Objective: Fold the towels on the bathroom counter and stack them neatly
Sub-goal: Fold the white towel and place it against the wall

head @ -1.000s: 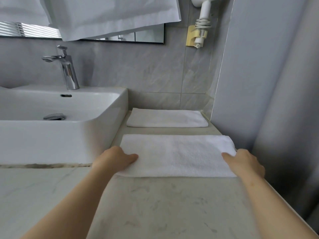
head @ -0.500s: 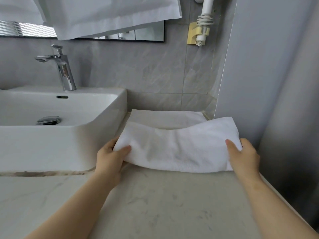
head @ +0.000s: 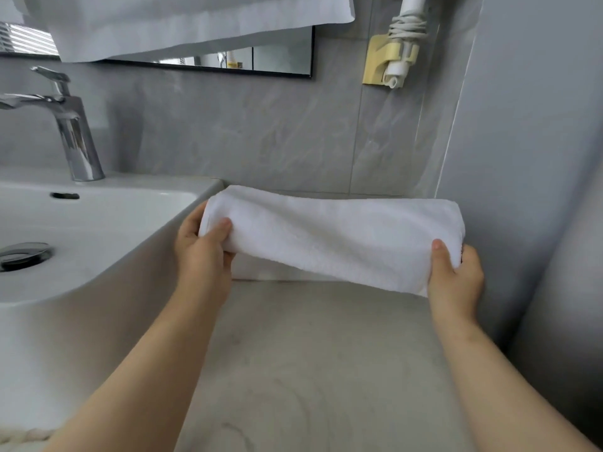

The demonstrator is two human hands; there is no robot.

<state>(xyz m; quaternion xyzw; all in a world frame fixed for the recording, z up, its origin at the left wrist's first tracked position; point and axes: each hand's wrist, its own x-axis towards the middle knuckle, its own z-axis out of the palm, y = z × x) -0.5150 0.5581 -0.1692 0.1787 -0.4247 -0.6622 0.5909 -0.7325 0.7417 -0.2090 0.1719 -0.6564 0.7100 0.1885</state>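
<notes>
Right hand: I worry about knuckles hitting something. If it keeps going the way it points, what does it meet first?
Probably the grey side wall close beside it; depth is unclear. The right hand grips the folded towel, pointing forward.

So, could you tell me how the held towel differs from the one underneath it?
The held towel is lifted off the counter, pinched at its ends by the left hand and right hand; the lower towel lies flat. The held towel shows fully; the lower towel only peeks out. Both are white.
</notes>
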